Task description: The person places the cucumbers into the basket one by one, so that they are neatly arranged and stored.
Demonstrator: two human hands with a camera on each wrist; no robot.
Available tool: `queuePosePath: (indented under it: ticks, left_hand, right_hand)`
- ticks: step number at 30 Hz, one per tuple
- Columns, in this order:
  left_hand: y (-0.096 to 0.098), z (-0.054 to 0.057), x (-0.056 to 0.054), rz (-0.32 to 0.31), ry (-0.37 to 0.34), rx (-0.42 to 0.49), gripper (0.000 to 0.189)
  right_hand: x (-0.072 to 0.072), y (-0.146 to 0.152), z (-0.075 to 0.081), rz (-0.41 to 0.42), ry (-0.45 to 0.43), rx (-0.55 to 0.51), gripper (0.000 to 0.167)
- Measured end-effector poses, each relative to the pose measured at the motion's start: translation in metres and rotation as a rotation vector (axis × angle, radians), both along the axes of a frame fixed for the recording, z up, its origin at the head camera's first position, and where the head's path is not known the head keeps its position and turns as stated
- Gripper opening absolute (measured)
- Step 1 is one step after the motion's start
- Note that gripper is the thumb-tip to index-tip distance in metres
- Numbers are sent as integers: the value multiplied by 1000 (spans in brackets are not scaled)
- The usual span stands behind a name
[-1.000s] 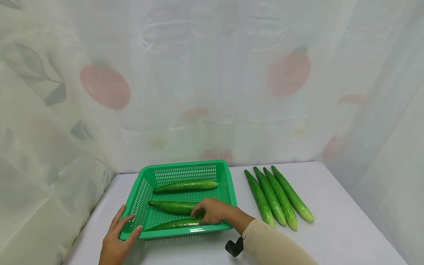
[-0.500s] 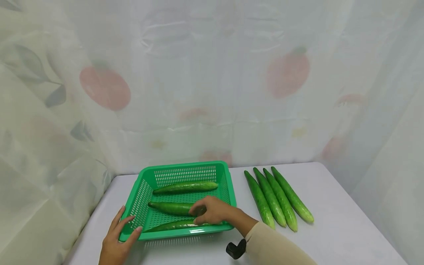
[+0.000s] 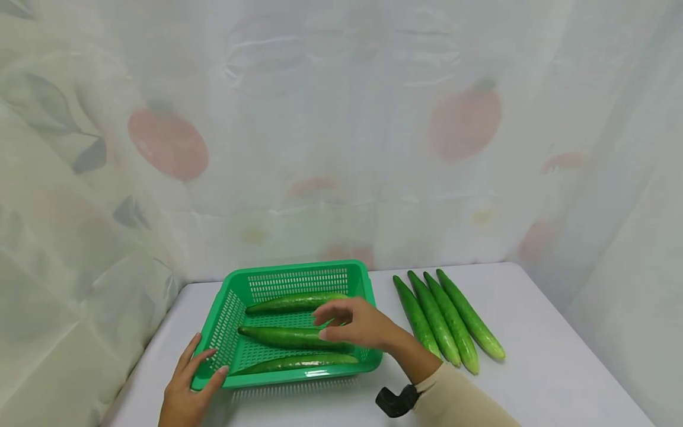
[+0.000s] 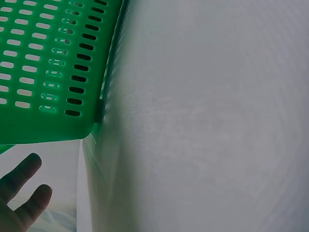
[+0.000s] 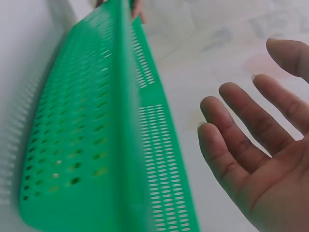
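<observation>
A green slotted plastic basket holds three cucumbers lying crosswise: a back cucumber, a middle cucumber and a front cucumber. At the basket's near left corner, my left hand rests with fingers spread along the rim; two of its fingertips show by the corner in the left wrist view. My right hand hovers over the basket's right part, overlapping the ends of the back and middle cucumbers. Its palm and separated fingers hold nothing in the right wrist view.
Several cucumbers lie side by side on the white table, right of the basket. A pale printed curtain stands behind the table and along both sides. The right wrist wears a black device.
My right hand has let go of the front cucumber, its fingers opening, and has risen up and away from it. The front cucumber now lies fully in view. My left hand has stayed put.
</observation>
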State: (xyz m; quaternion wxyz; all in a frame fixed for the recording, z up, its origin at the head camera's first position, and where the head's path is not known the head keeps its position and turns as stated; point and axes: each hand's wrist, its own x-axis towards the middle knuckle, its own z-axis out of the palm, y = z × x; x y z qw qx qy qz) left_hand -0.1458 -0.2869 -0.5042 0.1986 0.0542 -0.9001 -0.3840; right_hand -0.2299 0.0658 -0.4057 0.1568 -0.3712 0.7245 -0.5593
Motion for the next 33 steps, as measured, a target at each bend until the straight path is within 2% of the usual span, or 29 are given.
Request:
queuePosePath:
  ticks: [7, 16, 22, 33]
  left_hand:
    - [-1, -1, -1, -6, 0, 4, 48]
    - [0, -1, -1, 1, 9, 8, 48]
    - [0, -2, 0, 14, 10, 15, 47]
    - [-1, -3, -2, 2, 10, 8, 47]
  right_hand:
    - [14, 19, 25, -45, 32, -34, 32]
    - [27, 42, 46, -50, 44, -132, 35]
    - [35, 61, 54, -97, 125, -162, 34]
    - [46, 110, 54, -276, 264, -180, 39]
